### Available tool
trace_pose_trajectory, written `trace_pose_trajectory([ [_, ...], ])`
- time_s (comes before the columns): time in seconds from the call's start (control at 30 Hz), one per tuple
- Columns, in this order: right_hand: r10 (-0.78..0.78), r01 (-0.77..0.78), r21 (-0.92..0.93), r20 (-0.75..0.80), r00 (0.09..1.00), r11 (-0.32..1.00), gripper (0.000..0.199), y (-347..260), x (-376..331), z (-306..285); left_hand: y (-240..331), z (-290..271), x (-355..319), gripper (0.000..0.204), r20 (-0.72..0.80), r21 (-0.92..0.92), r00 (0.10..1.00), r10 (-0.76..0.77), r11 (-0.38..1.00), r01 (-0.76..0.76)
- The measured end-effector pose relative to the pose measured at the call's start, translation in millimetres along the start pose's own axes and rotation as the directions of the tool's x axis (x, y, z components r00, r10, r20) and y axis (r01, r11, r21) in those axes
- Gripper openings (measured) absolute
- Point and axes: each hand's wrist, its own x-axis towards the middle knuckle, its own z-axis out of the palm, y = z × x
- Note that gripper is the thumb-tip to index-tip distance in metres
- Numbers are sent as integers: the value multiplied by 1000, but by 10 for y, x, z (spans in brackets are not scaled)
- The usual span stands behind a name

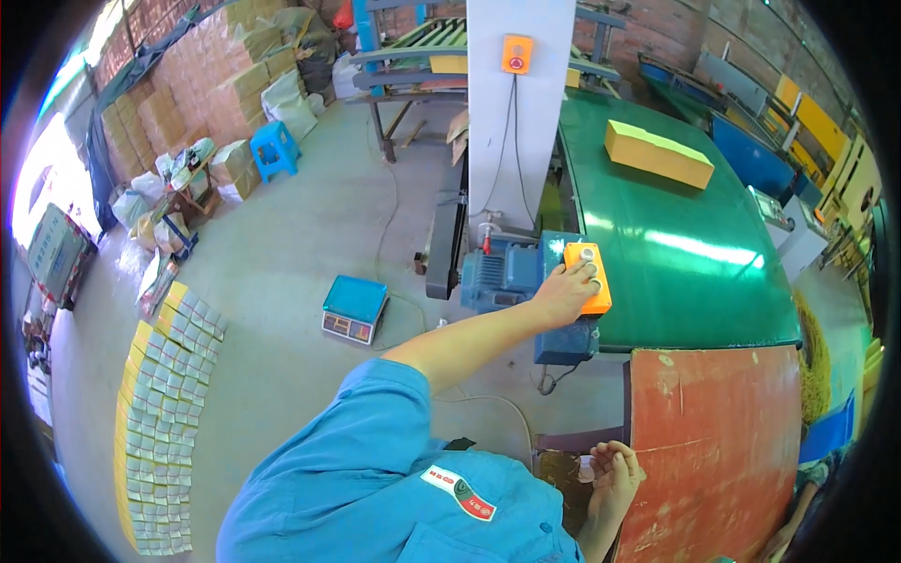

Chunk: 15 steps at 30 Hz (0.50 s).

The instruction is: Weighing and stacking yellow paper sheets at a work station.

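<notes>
My left hand (568,293) reaches out over an orange control box (603,286) with round buttons. Its fingers lie stretched across the box, touching the button area, and grip nothing. The box sits on a blue motor housing (507,272) beside a green conveyor belt (676,300). Low in the view, my right hand (615,474) hangs by the left edge of a red board (713,450). Its fingers are loosely bent and apart, with nothing visible in them. A long yellow block (659,155) rests on the far part of the belt.
A white pillar (519,122) carries another orange switch box (515,53). On the floor to the left are a blue-topped scale (357,302), rows of banded bundles (167,422) and a blue stool (274,150). Another person's arm (793,525) shows at the lower right.
</notes>
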Motion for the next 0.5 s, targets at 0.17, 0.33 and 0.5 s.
trace_pose_trajectory([
  [0.17, -12, 34, -123, 171, 985, 992, 19, -79, -31, 172, 39, -8, 2, 35, 27, 30, 1000, -3, 1000, 2],
  [0.33, -92, 150, -141, 351, 932, 979, 39, -583, -93, 562, 15, 33, -4, 37, 21, 14, 1000, 5, 1000, -5],
  [0.5, -174, 96, 145, 818, 549, 985, 75, -1401, -404, 1300, -37, -17, -44, 39, 32, -17, 999, -8, 1000, 8],
])
